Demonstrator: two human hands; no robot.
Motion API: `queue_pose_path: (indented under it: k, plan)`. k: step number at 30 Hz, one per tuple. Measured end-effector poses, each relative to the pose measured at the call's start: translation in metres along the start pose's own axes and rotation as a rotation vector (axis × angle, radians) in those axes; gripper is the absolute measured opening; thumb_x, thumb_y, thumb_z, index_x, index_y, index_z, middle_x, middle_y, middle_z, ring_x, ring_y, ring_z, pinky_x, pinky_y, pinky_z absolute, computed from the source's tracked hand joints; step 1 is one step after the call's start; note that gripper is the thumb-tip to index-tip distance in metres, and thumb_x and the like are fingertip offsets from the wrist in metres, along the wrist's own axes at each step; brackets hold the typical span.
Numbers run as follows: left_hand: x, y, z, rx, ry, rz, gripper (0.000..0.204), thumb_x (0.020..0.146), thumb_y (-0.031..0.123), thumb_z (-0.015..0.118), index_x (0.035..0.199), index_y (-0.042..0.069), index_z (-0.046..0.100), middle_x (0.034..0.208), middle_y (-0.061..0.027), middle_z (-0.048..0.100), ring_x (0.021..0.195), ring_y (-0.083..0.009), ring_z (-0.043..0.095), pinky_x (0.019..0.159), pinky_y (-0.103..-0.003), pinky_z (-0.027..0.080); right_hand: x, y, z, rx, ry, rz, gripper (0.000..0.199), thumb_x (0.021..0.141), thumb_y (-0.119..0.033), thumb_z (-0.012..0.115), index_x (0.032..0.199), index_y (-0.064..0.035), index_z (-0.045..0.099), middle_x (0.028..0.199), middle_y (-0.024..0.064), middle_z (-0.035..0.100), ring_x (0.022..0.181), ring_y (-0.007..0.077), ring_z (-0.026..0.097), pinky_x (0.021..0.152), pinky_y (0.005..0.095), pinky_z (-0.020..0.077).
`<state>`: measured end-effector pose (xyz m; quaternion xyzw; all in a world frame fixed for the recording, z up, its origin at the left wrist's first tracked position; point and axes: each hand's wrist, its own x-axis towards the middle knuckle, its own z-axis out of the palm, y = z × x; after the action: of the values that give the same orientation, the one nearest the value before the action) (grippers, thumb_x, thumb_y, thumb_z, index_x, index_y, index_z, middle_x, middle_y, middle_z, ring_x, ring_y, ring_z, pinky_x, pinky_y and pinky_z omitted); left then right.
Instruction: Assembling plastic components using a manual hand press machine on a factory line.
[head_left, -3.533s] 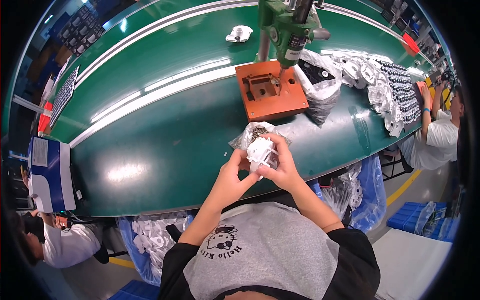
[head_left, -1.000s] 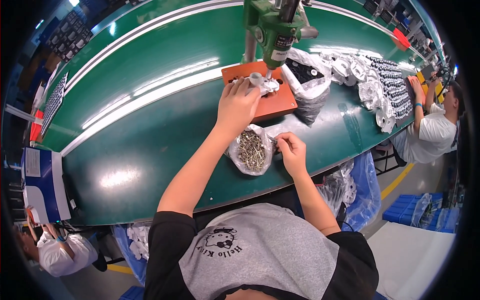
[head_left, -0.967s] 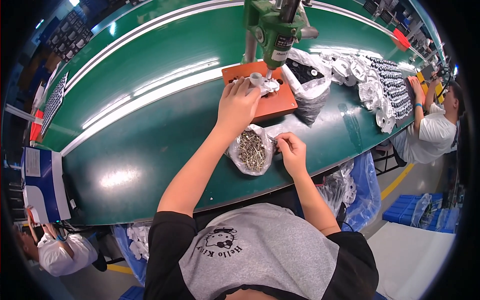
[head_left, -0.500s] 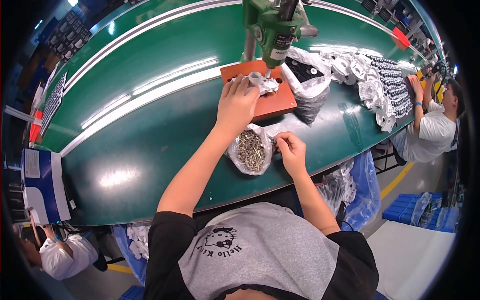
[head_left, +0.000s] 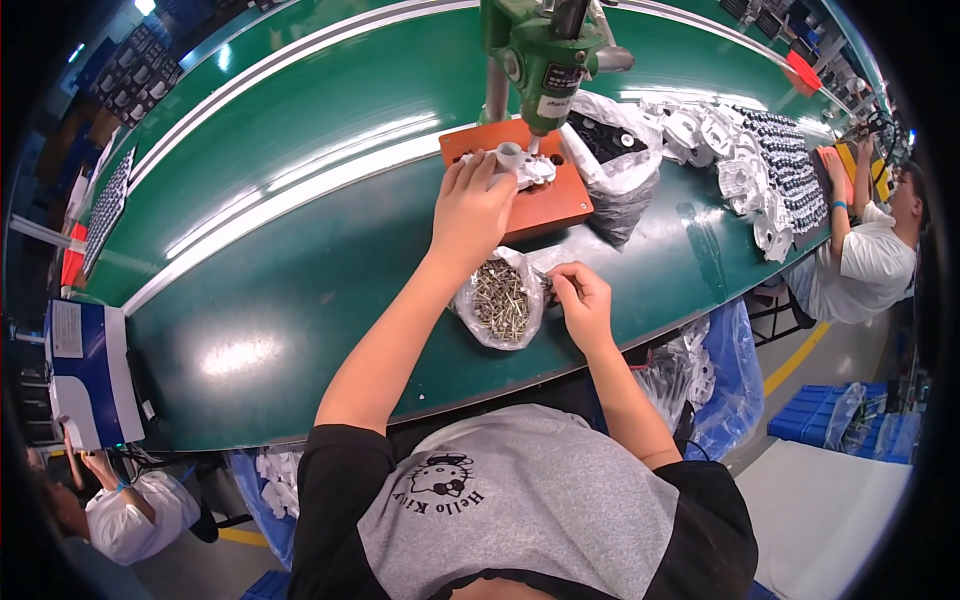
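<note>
My left hand (head_left: 474, 212) is closed over a white plastic part (head_left: 535, 174), holding it down on the orange fixture block (head_left: 546, 212). A round, cup-like piece (head_left: 510, 153) rises from that part beside my fingertips. The tip of a green press machine (head_left: 543, 85) stands just above the part's right side. My right hand (head_left: 584, 302) is closed in a pinch at the right edge of an open clear bag (head_left: 532, 270) full of small metal screws (head_left: 500, 302). What lies between its fingertips is too small and dark to make out.
Right of the fixture stands a plastic bag of black parts (head_left: 620, 205). White plastic parts (head_left: 740, 185) are heaped farther right on the green table (head_left: 290, 320), near rows of dark pieces (head_left: 790, 165). One co-worker (head_left: 865, 240) sits at right, another (head_left: 140, 515) at lower left.
Both my hands stay where they were, on the white part and beside the screw bag. The view has shifted very slightly, and the co-workers have moved a little.
</note>
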<state>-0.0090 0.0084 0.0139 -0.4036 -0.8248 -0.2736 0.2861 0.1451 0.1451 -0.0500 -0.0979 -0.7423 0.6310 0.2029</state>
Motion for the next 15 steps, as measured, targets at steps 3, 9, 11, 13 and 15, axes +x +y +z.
queue_pose_path:
  k: [3,9,11,13,15]
  plan:
    - [0.0002,0.0002,-0.0003,-0.001,-0.001,0.001,0.018,0.079,0.012,0.064,0.096,0.006,0.062,0.11,-0.0139,0.06,0.109,-0.0312,0.055,0.095,-0.043,0.04,0.0001,0.001,0.0005,-0.001,0.002,-0.001,0.006,0.084,-0.003,0.059,0.085,0.0023,0.061,0.074,0.0036,0.059,0.062,0.0073,0.052,0.059,0.0217,0.0424]
    - [-0.0001,-0.0004,0.0009,-0.003,0.0,-0.002,0.018,0.08,0.012,0.063,0.097,0.006,0.062,0.111,-0.0142,0.06,0.109,-0.0314,0.054,0.096,-0.044,0.039,0.0002,0.0001,0.0007,0.0,0.004,-0.01,0.006,0.084,-0.003,0.059,0.085,0.0023,0.062,0.074,0.0035,0.059,0.062,0.0071,0.051,0.058,0.0218,0.0421]
    - [-0.0004,-0.0006,0.0013,-0.003,-0.005,-0.001,0.018,0.08,0.012,0.063,0.097,0.006,0.062,0.111,-0.0142,0.06,0.109,-0.0315,0.054,0.096,-0.044,0.039,0.0002,0.0001,0.0008,-0.005,0.007,-0.013,0.006,0.084,-0.003,0.059,0.085,0.0023,0.062,0.074,0.0035,0.059,0.062,0.0071,0.051,0.058,0.0218,0.0421]
    - [-0.0011,-0.0006,0.0018,-0.01,0.007,-0.008,0.017,0.08,0.011,0.063,0.097,0.006,0.063,0.111,-0.014,0.06,0.11,-0.0316,0.054,0.096,-0.044,0.039,0.0002,0.0007,0.0003,-0.006,0.0,-0.004,0.006,0.083,-0.002,0.059,0.085,0.0022,0.062,0.074,0.0037,0.059,0.062,0.0075,0.051,0.059,0.0219,0.042]
    - [-0.0012,-0.0015,0.0027,-0.019,0.012,-0.002,0.015,0.079,0.012,0.063,0.093,0.005,0.061,0.111,-0.0157,0.06,0.11,-0.0322,0.054,0.097,-0.044,0.039,0.0001,0.0004,0.0008,-0.003,0.001,-0.001,0.006,0.083,-0.002,0.059,0.085,0.0022,0.062,0.074,0.0037,0.059,0.062,0.0075,0.051,0.058,0.0219,0.042]
